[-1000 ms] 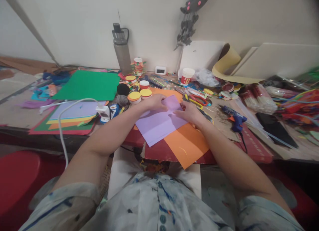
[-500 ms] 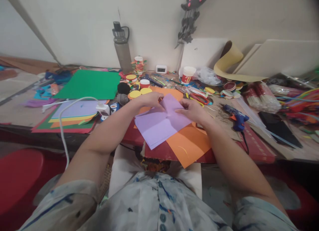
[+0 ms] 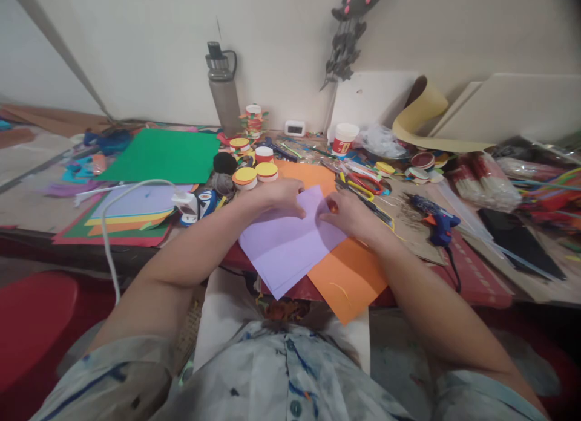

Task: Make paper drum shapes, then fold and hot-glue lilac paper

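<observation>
A purple sheet of paper (image 3: 285, 245) lies over the table's front edge, its near corner hanging out toward me. At its far left edge my left hand (image 3: 282, 197) grips it, thumb over the top face and fingers curled at the edge. My right hand (image 3: 349, 214) holds the right side, with the thumb on the paper and the other fingers bent around the edge. Beneath the purple sheet is orange paper (image 3: 351, 276), carrying a thin yellowish curved strip. The parts of the purple sheet under my fingers are hidden.
Left are a green sheet (image 3: 163, 155), stacked coloured papers (image 3: 131, 218) and a white cable (image 3: 106, 227). Yellow-lidded pots (image 3: 245, 178) stand beyond my left hand. Scissors (image 3: 365, 182), a blue glue gun (image 3: 438, 221) and a black phone (image 3: 521, 242) lie right. A bottle (image 3: 224, 97) stands behind.
The raised, bent far part of the purple sheet has come down and now looks flatter. Both hands have shifted slightly toward me, and the sheet's near corner has come closer.
</observation>
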### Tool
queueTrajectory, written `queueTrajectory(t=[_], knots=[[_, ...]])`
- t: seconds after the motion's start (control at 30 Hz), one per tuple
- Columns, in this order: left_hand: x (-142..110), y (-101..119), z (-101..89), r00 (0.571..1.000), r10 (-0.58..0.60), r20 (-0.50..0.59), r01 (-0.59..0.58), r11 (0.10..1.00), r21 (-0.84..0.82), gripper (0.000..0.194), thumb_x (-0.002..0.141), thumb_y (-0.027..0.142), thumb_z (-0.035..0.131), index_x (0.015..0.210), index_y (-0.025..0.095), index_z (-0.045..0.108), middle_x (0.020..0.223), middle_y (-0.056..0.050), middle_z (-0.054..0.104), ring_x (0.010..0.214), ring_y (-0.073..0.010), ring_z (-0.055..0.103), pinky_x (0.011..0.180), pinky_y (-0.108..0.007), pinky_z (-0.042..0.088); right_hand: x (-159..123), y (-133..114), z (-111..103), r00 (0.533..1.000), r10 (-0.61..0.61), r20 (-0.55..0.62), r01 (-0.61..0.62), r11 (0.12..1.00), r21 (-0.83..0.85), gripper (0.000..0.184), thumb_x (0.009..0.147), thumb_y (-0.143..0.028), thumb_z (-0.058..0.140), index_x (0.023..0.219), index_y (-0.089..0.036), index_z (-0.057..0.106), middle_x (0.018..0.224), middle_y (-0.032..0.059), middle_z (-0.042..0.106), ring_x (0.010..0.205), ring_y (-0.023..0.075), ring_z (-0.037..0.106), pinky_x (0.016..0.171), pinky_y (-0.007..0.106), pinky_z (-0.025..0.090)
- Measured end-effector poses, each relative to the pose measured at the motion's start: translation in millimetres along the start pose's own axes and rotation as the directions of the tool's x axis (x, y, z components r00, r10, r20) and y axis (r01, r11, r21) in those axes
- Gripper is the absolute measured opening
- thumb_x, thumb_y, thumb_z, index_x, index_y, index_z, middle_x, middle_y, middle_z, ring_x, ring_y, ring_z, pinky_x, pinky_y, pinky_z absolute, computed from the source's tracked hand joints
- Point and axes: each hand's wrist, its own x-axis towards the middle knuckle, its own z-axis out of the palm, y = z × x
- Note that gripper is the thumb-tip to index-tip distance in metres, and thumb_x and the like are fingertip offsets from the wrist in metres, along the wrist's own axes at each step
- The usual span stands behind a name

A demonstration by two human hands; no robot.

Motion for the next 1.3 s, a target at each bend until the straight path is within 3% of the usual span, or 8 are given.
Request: queueTrajectory(t=[0.13,0.33,0.43,0.6,0.77,0.97,1.17,1.3], knots=[[5,-14,-0.8,0.998,-0.014,-0.065,0.003,0.984,-0.181,0.035,0.074,0.035,0.083,0.106,0.021,0.085,0.101,-0.004,0.083,0.090,-0.0248,0.074,0.075,-0.031,0.047,0,6,-1,0.994,0.022,-0.109,0.000,0.979,0.204,0.022,0.091,-0.024,0.081,0.111,-0.019,0.074,0.106,0.0090,0.074,0.094,0.0238,0.066,0.089,0.037,0.052],[18,-47,-1.2,0.964,-0.043,-0.263,-0.077,0.899,-0.430,0.021,0.073,0.028,0.085,0.093,0.022,0.086,0.090,-0.003,0.081,0.083,-0.0224,0.072,0.073,-0.031,0.050,6,15,-5,0.938,0.132,-0.320,0.006,0.918,0.397,0.022,0.095,-0.029,0.075,0.115,-0.019,0.071,0.104,0.0100,0.077,0.092,0.0244,0.069,0.089,0.041,0.056],[22,-51,-2.4,0.953,0.011,-0.302,-0.152,0.883,-0.445,0.020,0.074,0.027,0.083,0.093,0.021,0.085,0.090,-0.003,0.081,0.079,-0.0205,0.072,0.068,-0.029,0.048,8,15,-1,0.949,0.169,-0.265,-0.040,0.902,0.430,0.028,0.093,-0.028,0.079,0.118,-0.019,0.070,0.106,0.0097,0.078,0.092,0.0241,0.071,0.088,0.040,0.057],[19,-48,-13.6,0.912,0.075,-0.403,-0.193,0.945,-0.263,0.011,0.072,0.026,0.081,0.080,0.019,0.079,0.083,-0.001,0.077,0.078,-0.0192,0.068,0.070,-0.028,0.044,13,11,6,0.970,0.202,-0.138,-0.114,0.872,0.475,0.043,0.087,-0.023,0.086,0.125,-0.020,0.068,0.096,0.0028,0.075,0.083,0.0203,0.068,0.079,0.035,0.053],[12,-43,-19.3,0.895,0.123,-0.428,-0.226,0.954,-0.199,0.008,0.075,0.022,0.074,0.079,0.017,0.079,0.079,0.000,0.074,0.079,-0.0193,0.067,0.076,-0.029,0.047,16,12,4,0.986,0.133,-0.105,-0.074,0.895,0.440,0.017,0.086,-0.029,0.085,0.091,-0.022,0.070,0.077,-0.0022,0.065,0.072,0.0164,0.056,0.069,0.032,0.041],[13,-46,-20.4,0.875,0.181,-0.449,-0.311,0.921,-0.236,0.015,0.081,0.025,0.075,0.088,0.016,0.085,0.087,-0.001,0.081,0.083,-0.0190,0.071,0.081,-0.030,0.051,17,13,5,0.975,0.128,-0.183,0.014,0.782,0.624,0.023,0.091,-0.036,0.073,0.078,-0.024,0.058,0.072,-0.0032,0.054,0.070,0.0148,0.044,0.068,0.032,0.036],[6,-56,-29.3,0.848,0.190,-0.495,-0.403,0.838,-0.367,0.018,0.082,0.031,0.081,0.093,0.018,0.085,0.087,-0.001,0.080,0.087,-0.0199,0.074,0.082,-0.030,0.056,20,16,7,0.898,0.084,-0.432,0.257,0.696,0.670,0.027,0.094,-0.046,0.068,0.089,-0.027,0.051,0.080,-0.0026,0.051,0.073,0.0162,0.048,0.072,0.033,0.043],[-3,-44,-31.2,0.723,0.109,-0.682,-0.487,0.780,-0.392,0.016,0.091,0.033,0.080,0.091,0.017,0.080,0.092,-0.002,0.075,0.101,-0.0224,0.075,0.089,-0.031,0.057,16,11,-6,0.763,0.136,-0.632,0.281,0.810,0.515,0.026,0.105,-0.051,0.061,0.116,-0.028,0.062,0.099,0.0064,0.065,0.094,0.0239,0.066,0.083,0.039,0.056]])
